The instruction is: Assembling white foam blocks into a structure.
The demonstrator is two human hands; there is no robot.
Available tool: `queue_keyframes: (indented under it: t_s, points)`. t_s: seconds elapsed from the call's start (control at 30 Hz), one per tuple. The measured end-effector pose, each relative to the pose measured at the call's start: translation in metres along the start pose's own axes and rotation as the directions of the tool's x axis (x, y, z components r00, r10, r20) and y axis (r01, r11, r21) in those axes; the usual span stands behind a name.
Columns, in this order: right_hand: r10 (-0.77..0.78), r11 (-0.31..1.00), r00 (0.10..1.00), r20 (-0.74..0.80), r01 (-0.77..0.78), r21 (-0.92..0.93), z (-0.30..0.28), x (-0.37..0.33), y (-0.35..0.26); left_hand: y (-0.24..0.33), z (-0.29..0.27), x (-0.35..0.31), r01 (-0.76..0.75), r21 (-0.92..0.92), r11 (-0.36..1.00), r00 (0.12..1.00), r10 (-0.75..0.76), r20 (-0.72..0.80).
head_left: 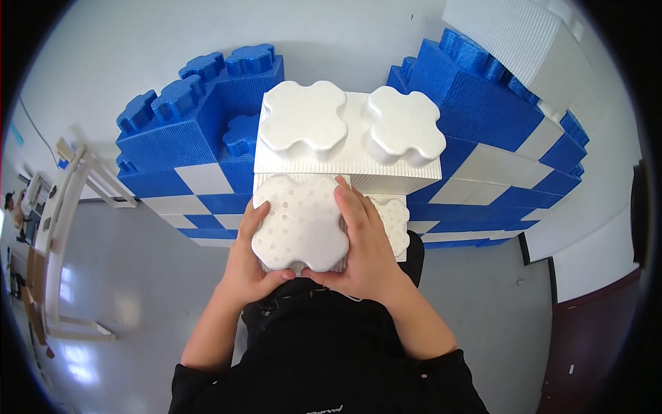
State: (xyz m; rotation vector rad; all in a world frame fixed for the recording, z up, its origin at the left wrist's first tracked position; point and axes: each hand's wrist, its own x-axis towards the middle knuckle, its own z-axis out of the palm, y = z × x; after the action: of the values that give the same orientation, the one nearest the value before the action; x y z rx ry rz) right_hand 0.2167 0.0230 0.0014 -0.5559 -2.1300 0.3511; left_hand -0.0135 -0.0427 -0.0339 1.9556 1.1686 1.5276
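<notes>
Between my two palms is a white foam building block [300,222] with a rounded, four-lobed stud dotted with small dents on top. My left hand [243,265] grips its left side, thumb at the near edge. On the opposite side my right hand [369,252] closes round it, fingers along the edge. Just beyond stands a longer white block [352,131] with two smooth four-lobed studs. Partly covered by my right hand, another white dented stud [393,224] shows lower down. Whether the held block touches the white blocks behind it, I cannot tell.
A stepped wall of blue and white blocks spreads to the left [169,131] and right [476,110]. One ribbed white block [514,45] tops the right side. A pale frame [65,228] stands on the grey floor at far left. At lower right is a dark red door [593,345].
</notes>
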Motion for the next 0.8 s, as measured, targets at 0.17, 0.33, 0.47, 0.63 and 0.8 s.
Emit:
queue_keyframes:
  t_s: [0.17, 0.33, 0.47, 0.63, 0.8]
  points:
    - [0.022, 0.989, 0.999, -0.037, -0.017, 0.146, 0.004, -0.016, 0.003, -0.001, 0.009, -0.01, -0.014, -0.044, 0.999, 0.999, 0.013, -0.03]
    - [0.093, 0.987, 0.996, 0.014, -0.094, 0.134, -0.026, -0.02, -0.014, -0.005, 0.015, -0.017, -0.069, -0.036, 0.997, 0.995, 0.066, -0.076]
    - [-0.063, 0.998, 0.997, 0.05, 0.062, 0.032, -0.078, -0.007, -0.038, -0.018, 0.011, -0.026, 0.015, 0.005, 1.0, 0.995, -0.015, -0.098]
    - [-0.407, 0.88, 0.911, -0.069, 0.411, 0.237, -0.07, 0.02, -0.095, -0.012, 0.016, -0.022, 0.034, -0.088, 0.995, 0.984, -0.049, -0.172]
    - [-0.495, 0.786, 0.59, -0.638, 0.617, -0.039, -0.025, 0.028, -0.108, -0.002, 0.012, -0.024, 0.052, -0.112, 0.992, 0.978, -0.073, -0.194]
